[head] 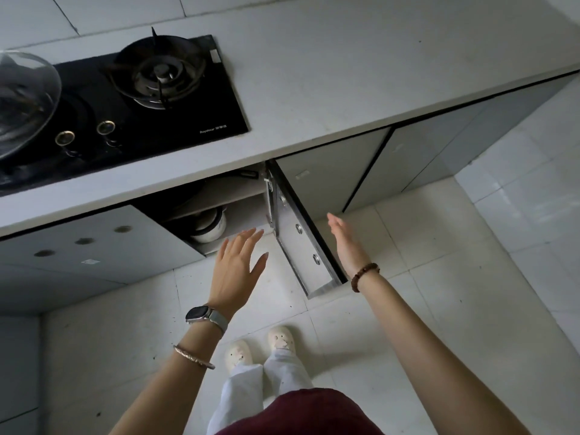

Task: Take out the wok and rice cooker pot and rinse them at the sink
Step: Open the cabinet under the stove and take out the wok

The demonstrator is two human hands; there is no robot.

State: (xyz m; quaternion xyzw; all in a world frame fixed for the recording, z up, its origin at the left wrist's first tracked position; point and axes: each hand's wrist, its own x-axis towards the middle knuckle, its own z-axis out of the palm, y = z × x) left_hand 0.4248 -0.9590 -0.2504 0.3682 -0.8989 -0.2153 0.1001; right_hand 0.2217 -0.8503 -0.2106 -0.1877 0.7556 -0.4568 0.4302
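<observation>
While the left hand (233, 268) and right hand (345, 243) hover wide and empty, the wok (194, 193) on the cupboard's upper shelf (238, 188) and the rice cooker pot (208, 226) beneath it sit cramped, so a hasty pull could catch the wok's handle on the open door (301, 243).

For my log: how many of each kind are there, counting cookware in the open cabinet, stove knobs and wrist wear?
Dark round wok, upper shelf: 1
White rice cooker pot, lower shelf: 1
Brass-ringed round stove knobs: 2
Wrist wear (grey-strapped watch, gold metal bangle, brown bead bracelet): 3
Total: 7
</observation>
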